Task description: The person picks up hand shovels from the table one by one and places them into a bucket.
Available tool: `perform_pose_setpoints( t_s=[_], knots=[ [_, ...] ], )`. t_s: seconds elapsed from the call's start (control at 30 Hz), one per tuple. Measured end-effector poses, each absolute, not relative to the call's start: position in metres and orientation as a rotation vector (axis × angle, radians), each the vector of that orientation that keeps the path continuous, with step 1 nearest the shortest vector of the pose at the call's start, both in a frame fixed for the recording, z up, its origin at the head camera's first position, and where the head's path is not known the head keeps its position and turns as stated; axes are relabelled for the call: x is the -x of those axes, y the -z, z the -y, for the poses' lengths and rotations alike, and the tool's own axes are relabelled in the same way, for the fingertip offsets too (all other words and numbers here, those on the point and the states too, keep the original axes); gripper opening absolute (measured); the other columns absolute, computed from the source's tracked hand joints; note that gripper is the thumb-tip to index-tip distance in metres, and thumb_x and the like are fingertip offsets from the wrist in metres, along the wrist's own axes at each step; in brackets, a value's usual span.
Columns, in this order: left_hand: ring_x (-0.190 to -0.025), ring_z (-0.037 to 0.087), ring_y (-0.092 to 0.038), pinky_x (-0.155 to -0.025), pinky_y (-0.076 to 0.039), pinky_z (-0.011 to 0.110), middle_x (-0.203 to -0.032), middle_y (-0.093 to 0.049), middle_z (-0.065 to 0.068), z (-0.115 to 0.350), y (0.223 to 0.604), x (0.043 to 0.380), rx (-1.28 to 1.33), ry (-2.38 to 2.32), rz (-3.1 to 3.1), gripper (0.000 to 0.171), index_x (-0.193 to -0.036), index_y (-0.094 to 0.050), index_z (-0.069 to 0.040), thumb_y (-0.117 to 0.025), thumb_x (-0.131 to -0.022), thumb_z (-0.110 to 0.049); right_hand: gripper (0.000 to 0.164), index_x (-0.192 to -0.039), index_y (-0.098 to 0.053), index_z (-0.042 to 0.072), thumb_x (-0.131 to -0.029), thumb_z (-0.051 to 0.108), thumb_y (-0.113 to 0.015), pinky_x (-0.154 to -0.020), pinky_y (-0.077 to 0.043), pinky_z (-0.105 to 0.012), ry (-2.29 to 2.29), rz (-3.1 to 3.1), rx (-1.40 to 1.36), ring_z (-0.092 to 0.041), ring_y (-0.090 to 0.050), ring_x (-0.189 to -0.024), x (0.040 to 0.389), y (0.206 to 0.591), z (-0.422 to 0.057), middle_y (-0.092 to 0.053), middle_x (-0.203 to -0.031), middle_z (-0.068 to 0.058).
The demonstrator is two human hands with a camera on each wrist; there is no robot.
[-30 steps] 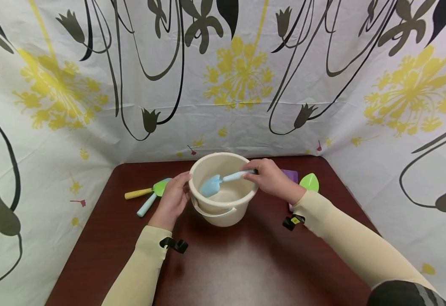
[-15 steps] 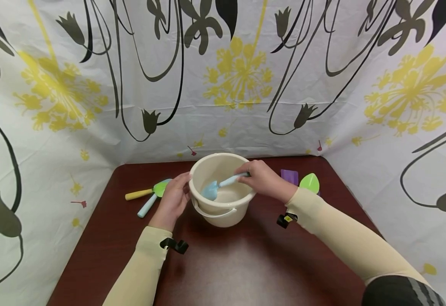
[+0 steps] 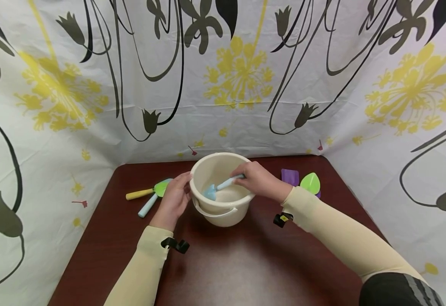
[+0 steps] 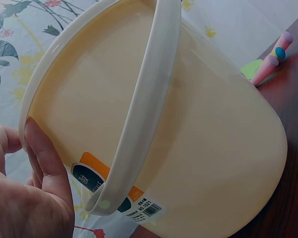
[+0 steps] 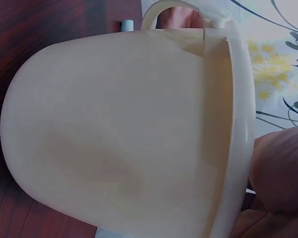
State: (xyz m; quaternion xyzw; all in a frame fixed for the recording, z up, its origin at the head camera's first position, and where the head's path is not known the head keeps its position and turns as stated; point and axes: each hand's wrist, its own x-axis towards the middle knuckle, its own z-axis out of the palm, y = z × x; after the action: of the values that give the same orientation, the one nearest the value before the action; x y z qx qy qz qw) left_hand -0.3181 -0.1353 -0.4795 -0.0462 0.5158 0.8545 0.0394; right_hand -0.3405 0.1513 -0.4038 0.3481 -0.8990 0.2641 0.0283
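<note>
1. The right hand (image 3: 257, 180) is partly hiding the handle of the light-blue shovel (image 3: 224, 184) and covering part of the bucket's right rim; in the right wrist view it is being cut off at the side, with the shovel hiding behind the bucket wall.
2. The left hand's fingertips are partly disappearing behind the rim.
3. The table (image 3: 223, 272) is running out of view at its front edge, and both sleeves are being cut off there.
4. On the right half, the right forearm is screening the lower parts of a purple tool (image 3: 290, 177) and a green blade (image 3: 310, 183); pink handles (image 4: 272, 64) are showing past the bucket in the left wrist view.
5. The cream bucket (image 3: 226, 220) is standing near the middle of the back edge, its bail hanging at the front.
6. The shovel's blade is sitting inside the bucket; whether it is touching the bottom, I cannot tell.
7. The right hand is pinching the shovel's handle; the left hand (image 3: 175, 197) is gripping the bucket's left rim.
8. Towards the left edge, a yellow-handled green shovel (image 3: 144, 193) is crossing a blue-handled tool (image 3: 148, 205).
</note>
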Motion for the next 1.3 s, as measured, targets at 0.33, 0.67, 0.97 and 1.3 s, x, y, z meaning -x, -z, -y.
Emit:
perform_pose_setpoints(
  t_s=[0.33, 0.67, 0.97, 1.3],
  knots=[
    [-0.120, 0.024, -0.063, -0.084, -0.059, 0.024, -0.133, -0.067, 0.010, 0.134, 0.477, 0.317, 0.138, -2.606, -1.590, 0.040, -0.149, -0.061, 0.001, -0.062, -0.114, -0.017, 0.016, -0.113, -0.086, 0.004, -0.098, 0.003, -0.083, -0.093, -0.062, -0.041, -0.801, 2.822, -1.093, -0.023, -0.077, -0.108, 0.341, 0.402, -0.145, -0.083, -0.111, -0.008],
    [-0.113, 0.021, -0.064, -0.083, -0.058, 0.024, -0.128, -0.068, 0.009, 0.133, 0.477, 0.316, 0.135, -2.614, -1.588, 0.038, -0.147, -0.062, 0.001, -0.062, -0.114, -0.017, 0.013, -0.108, -0.087, 0.004, -0.096, 0.002, -0.083, -0.090, -0.061, -0.039, -0.746, 2.832, -1.135, -0.018, -0.076, -0.102, 0.341, 0.402, -0.139, -0.083, -0.106, -0.006],
    [-0.109, 0.019, -0.064, -0.081, -0.057, 0.023, -0.126, -0.069, 0.009, 0.132, 0.476, 0.317, 0.159, -2.616, -1.594, 0.036, -0.144, -0.064, 0.001, -0.062, -0.113, -0.018, 0.011, -0.106, -0.086, 0.002, -0.095, 0.001, -0.084, -0.090, -0.061, -0.038, -0.680, 2.823, -1.220, -0.017, -0.076, -0.099, 0.345, 0.403, -0.135, -0.084, -0.104, -0.007],
    [-0.109, 0.019, -0.065, -0.082, -0.058, 0.024, -0.125, -0.070, 0.009, 0.133, 0.478, 0.317, 0.152, -2.622, -1.585, 0.038, -0.146, -0.063, 0.002, -0.062, -0.114, -0.017, 0.011, -0.107, -0.087, 0.002, -0.096, 0.005, -0.085, -0.084, -0.060, -0.033, -0.672, 2.860, -1.265, -0.015, -0.075, -0.094, 0.349, 0.405, -0.132, -0.083, -0.102, -0.006]
  ],
)
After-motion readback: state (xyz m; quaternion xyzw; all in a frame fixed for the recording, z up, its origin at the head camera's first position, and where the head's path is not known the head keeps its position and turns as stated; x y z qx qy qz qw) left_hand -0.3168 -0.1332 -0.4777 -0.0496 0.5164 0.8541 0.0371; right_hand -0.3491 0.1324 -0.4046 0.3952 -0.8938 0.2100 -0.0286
